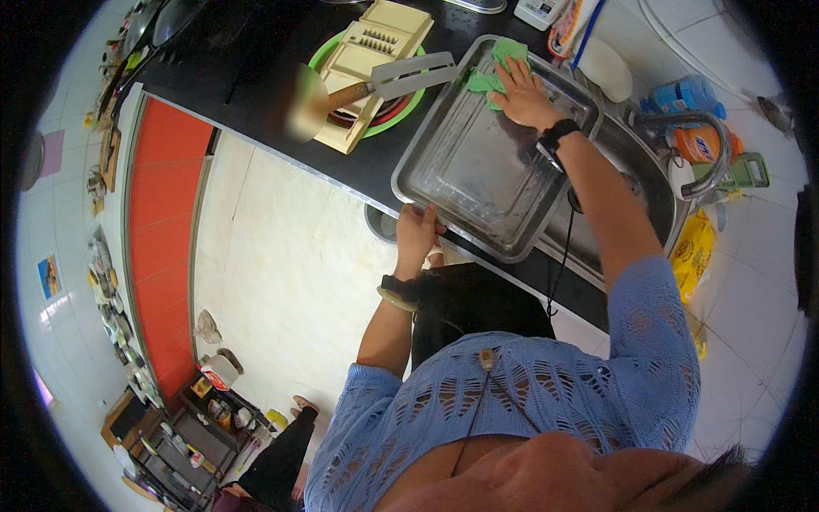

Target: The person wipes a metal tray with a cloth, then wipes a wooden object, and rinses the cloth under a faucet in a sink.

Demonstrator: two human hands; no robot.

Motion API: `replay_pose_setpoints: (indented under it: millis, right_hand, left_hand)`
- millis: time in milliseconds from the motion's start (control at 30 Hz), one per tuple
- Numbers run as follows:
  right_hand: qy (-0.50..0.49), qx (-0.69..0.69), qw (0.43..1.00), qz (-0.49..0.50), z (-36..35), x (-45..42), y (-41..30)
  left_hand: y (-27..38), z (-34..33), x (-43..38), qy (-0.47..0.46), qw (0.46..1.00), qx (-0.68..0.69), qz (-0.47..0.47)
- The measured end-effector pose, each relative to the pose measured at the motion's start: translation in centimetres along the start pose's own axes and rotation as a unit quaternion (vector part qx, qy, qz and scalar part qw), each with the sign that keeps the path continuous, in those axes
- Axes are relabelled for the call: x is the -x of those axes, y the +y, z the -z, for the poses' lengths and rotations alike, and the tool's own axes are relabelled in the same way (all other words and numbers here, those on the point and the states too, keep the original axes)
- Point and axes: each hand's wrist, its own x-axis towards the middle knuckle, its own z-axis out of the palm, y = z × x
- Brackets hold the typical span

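Observation:
A rectangular stainless steel tray [470, 160] lies on the black countertop, its right side reaching over the sink. Its metal surface looks smudged and streaked. My right hand [526, 96] presses a crumpled green cloth [510, 51] against the far end of the tray, fingers spread over it. At the near left edge, my left hand [419, 232] has its fingers curled at the tray's rim; part of the grip is hidden. A black watch sits on my right wrist, and a bangle is on my left.
A cream grater-slicer [384, 48] and a wooden-handled metal spatula [409, 73] rest across a green basin [333, 48] to the left. On the right are the sink [646, 160], a curved faucet [726, 153] and an orange bottle [697, 144]. Another person's leg [281, 451] shows behind, lower left.

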Motion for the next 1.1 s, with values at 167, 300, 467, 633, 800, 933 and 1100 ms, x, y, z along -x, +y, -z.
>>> replay_pose_setpoints:
  millis: [167,300,467,633,800,933,1100]
  right_hand:
    - [-0.033,0.045,0.991,0.118,-2.7,3.7,-8.8]
    - [-0.134,-0.017,0.928,0.347,-1.3,13.4,-13.9]
    - [-0.238,-0.015,0.956,0.173,3.7,8.1,-7.6]
    - [-0.022,0.103,0.994,0.036,2.1,8.6,0.9]
    - [-0.188,0.053,0.955,0.224,1.8,19.4,-4.5]
    - [-0.039,0.083,0.964,0.248,2.3,13.2,-1.7]
    - [0.044,0.247,0.952,0.173,5.0,10.8,5.6]
  left_hand:
    - [-0.8,-0.3,-0.1,0.017,0.997,0.061,0.035]
    - [-1.2,-0.4,-0.3,0.044,0.992,0.105,0.052]
    - [-1.0,-0.1,0.6,0.051,0.988,0.133,0.052]
    - [-0.5,-0.4,0.6,0.06,0.987,0.148,0.031]
    - [-0.9,-0.2,0.5,0.079,0.987,0.137,0.036]
    - [-0.8,-0.5,0.5,0.072,0.989,0.13,0.025]
    - [-5.7,-1.5,-0.9,0.186,0.973,0.11,-0.08]
